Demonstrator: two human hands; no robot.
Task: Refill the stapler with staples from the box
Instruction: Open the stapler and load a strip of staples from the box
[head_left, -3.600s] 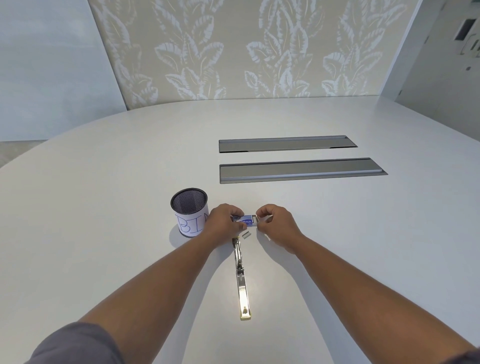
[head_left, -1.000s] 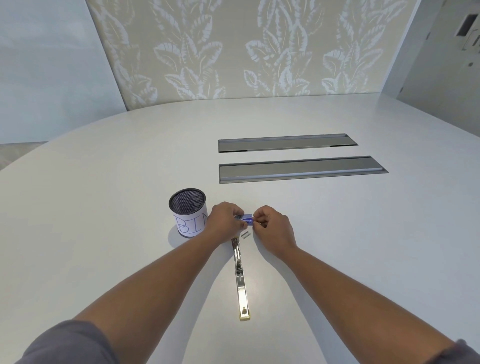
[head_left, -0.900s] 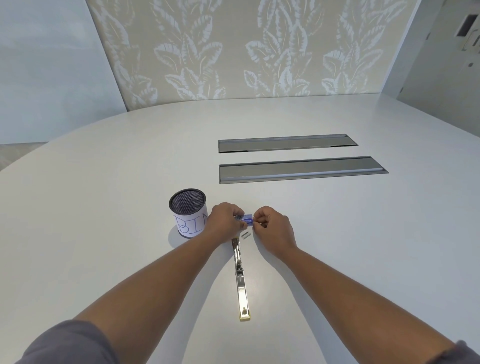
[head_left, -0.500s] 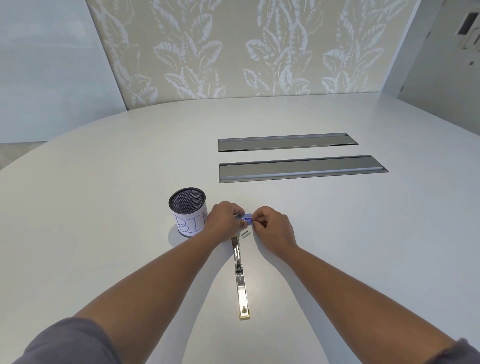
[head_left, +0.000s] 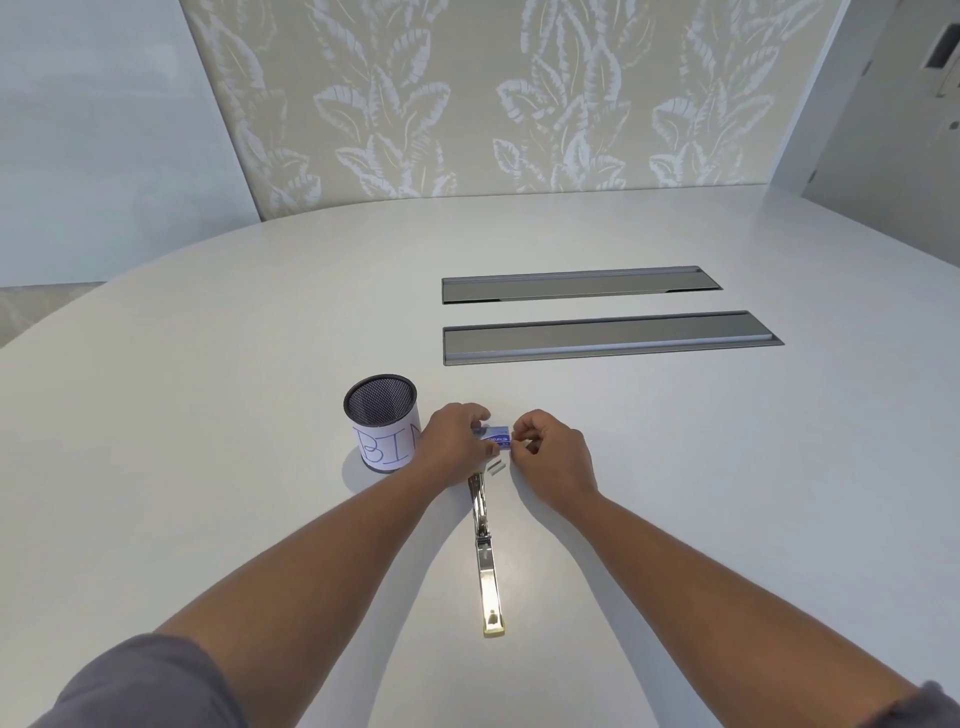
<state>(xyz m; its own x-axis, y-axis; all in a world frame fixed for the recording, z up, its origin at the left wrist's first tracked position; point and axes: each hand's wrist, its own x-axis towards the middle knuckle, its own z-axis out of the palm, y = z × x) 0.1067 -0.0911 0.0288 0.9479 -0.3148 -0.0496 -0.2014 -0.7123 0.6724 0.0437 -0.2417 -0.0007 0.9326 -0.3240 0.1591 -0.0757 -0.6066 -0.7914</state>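
Observation:
A small blue staple box (head_left: 496, 434) sits on the white table (head_left: 208, 415) between my two hands. My left hand (head_left: 453, 442) grips its left end. My right hand (head_left: 550, 456) has its fingertips pinched at the box's right end. A short strip of staples (head_left: 495, 467) lies loose on the table just below the box. The metal stapler (head_left: 485, 556) lies opened out flat, stretching from under my left hand toward me.
A black mesh cup (head_left: 383, 422) with a paper label reading "BIN" stands just left of my left hand. Two long grey cable hatches (head_left: 597, 340) are set into the table further back. A leaf-patterned wall panel (head_left: 493, 93) rises behind the table.
The tray that stuck out of the box's right end 3.6 s ago is pushed in, and my right hand has moved in against the box. Little has moved in the last second.

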